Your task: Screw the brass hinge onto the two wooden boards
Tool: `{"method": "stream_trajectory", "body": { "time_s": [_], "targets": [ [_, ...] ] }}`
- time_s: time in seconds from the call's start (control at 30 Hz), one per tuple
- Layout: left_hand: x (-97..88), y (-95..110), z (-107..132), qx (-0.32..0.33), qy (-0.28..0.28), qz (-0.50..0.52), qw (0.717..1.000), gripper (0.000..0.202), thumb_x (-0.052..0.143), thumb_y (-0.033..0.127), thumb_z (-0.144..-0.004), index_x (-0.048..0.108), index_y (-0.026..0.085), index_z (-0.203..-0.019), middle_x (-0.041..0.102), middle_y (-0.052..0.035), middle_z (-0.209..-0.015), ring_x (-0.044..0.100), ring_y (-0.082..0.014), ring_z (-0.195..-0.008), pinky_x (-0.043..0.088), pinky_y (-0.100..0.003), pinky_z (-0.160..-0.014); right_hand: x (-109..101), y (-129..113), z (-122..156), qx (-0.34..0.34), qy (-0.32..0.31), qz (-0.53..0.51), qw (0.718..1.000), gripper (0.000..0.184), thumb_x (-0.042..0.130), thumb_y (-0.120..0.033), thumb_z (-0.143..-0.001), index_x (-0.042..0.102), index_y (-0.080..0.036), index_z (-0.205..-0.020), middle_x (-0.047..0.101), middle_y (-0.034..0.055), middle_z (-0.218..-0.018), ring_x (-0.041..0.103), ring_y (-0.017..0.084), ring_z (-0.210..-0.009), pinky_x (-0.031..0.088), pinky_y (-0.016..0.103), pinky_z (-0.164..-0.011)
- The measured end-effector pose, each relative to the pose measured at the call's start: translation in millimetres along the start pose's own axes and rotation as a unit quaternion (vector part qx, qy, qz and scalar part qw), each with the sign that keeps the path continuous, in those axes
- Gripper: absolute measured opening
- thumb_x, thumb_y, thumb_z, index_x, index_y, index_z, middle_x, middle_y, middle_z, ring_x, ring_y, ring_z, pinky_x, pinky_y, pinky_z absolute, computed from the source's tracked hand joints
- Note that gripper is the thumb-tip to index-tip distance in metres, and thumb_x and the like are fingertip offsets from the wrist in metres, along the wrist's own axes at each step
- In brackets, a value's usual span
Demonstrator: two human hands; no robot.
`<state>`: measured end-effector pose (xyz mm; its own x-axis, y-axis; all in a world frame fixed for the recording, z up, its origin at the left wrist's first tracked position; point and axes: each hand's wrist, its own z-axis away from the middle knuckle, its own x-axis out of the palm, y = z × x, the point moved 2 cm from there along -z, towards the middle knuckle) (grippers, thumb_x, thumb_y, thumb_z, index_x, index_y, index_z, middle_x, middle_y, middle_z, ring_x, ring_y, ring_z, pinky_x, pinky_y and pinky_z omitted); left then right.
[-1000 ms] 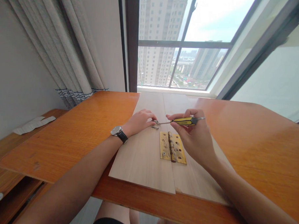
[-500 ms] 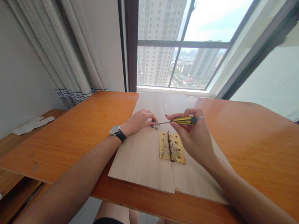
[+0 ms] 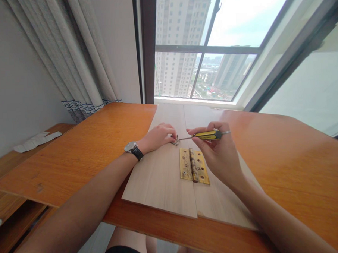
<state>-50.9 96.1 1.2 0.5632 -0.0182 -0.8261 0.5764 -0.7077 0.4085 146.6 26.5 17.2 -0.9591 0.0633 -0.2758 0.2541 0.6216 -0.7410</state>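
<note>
My left hand [image 3: 155, 138] rests just left of centre in the frame, fingers curled closed, the fingertips [image 3: 171, 135] holding a small bunch of metal screws [image 3: 174, 142] against the wood. A black-strapped wristwatch [image 3: 134, 150] sits on that wrist. My right hand [image 3: 216, 150] grips a yellow-and-black screwdriver [image 3: 209, 135] between thumb and fingers, its thin steel shaft [image 3: 186, 138] pointing left, the tip right at those screws. Below both hands, mid-frame, a tarnished brass hinge [image 3: 193, 166] lies open and flat along the seam between two pale wooden boards [image 3: 157, 179]. The boards sit side by side on an orange tabletop [image 3: 75, 160]. At far left, a folded white sheet [image 3: 36, 141] lies on a wooden shelf [image 3: 5, 163], with a grey curtain [image 3: 70, 52] at upper left and a window [image 3: 206, 72] showing tower blocks at top
</note>
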Motion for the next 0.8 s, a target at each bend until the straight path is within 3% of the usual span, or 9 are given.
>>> {"method": "stream_trajectory", "body": {
  "time_s": [0.5,0.8],
  "targets": [
    [3.9,-2.9,-2.2,-0.01,0.01,-0.013,1.0,0.003,0.07,0.018,-0.089,0.073,0.02,-0.089,0.072,-0.0043,-0.099,0.064,-0.0225,-0.102,0.05,-0.037,-0.097,-0.4,1.6,0.3,-0.002,-0.004,-0.002,1.0,0.027,0.066,-0.027,-0.093,0.04,-0.03,-0.102,0.077,0.0022,-0.105,0.075,0.021,-0.098,0.058,0.051,-0.1],
    [4.4,-3.9,-1.4,-0.01,0.004,-0.013,1.0,0.008,0.069,0.021,-0.09,0.075,0.02,-0.095,0.072,-0.0056,-0.105,0.064,-0.0227,-0.107,0.05,-0.039,-0.101,0.3,-1.7,0.4,-0.005,-0.008,-0.01,1.0,0.027,0.065,-0.025,-0.094,0.04,-0.03,-0.103,0.077,0.0017,-0.104,0.075,0.02,-0.098,0.058,0.05,-0.101]
  ]
}}
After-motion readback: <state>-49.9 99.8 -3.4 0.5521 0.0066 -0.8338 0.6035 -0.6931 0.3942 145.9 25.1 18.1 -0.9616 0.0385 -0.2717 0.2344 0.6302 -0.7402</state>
